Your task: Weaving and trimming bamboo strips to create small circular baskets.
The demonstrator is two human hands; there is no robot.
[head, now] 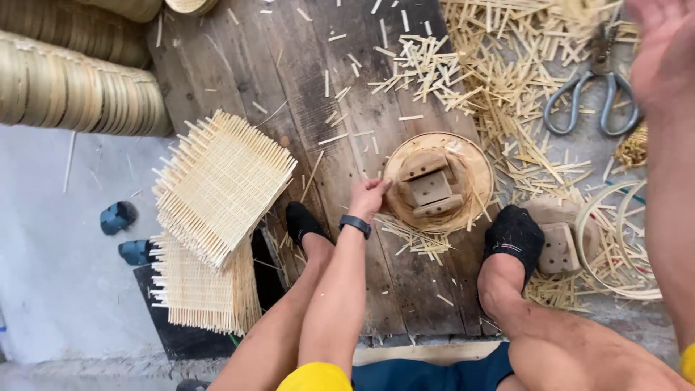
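Work board (318, 87): dark weathered planks under both feet, littered with cut bamboo slivers, thickest toward the upper right.
Stacked hoops (72, 87): pale bamboo rings packed side by side along the upper left edge, off the board.
Woven mats (217, 188): square bamboo lattice sheets with bristling ends, piled at the board's left edge; a second, lower pile (199, 289) fanned out beneath.
Sliver heap (507, 80): loose trimmed sticks spread over the upper right, reaching up to the scissors.
Round form (439, 182): shallow bamboo-rimmed disc lying flat on the board between the two feet, wooden blocks fixed on its face.
Loose rings (615, 239): thin bamboo bands lying at far right, beside a second wooden block piece (561, 246).
Right hand (662, 51): raised close to the camera at upper right, blurred, palm spread and fingers loose, holding nothing visible.
Scissors (594, 94): grey metal, lying on the slivers, partly behind the right hand.
Feet (514, 235): black socks, one either side of the round form.
Left hand (369, 197): reaching down with a black wristband (355, 225), fingers curled on the left rim of the round form; cannot tell how firm the grip is.
Blue slippers (117, 217): on the grey floor at left, well apart from the hands.
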